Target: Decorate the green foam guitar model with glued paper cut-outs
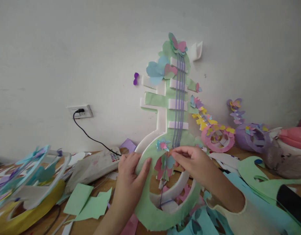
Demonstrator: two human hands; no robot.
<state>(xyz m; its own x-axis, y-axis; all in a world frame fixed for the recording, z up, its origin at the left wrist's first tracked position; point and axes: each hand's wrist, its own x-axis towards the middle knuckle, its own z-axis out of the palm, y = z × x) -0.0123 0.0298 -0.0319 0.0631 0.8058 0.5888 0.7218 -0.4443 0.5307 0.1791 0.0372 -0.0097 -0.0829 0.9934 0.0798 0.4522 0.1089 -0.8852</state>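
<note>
A tall green paper-covered foam instrument shape (pixel 165 107) stands upright against the white wall, with purple strings, white bars and paper flowers and butterflies on it. My left hand (pixel 132 171) grips the left rim of its round ring body, fingers wrapped on the edge. My right hand (pixel 192 160) is closed in a pinch at the top of the ring's opening, on a small pink and blue paper flower (pixel 166 163) by the strings. A cream sleeve (pixel 241 215) covers my right forearm.
Similar craft pieces lie about: a pink ring one (pixel 217 137) and a purple one (pixel 253 135) at the right, a teal and yellow one (pixel 25 182) at the left. Green paper scraps (pixel 87 202) litter the wooden table. A wall socket (pixel 80 111) holds a black cord.
</note>
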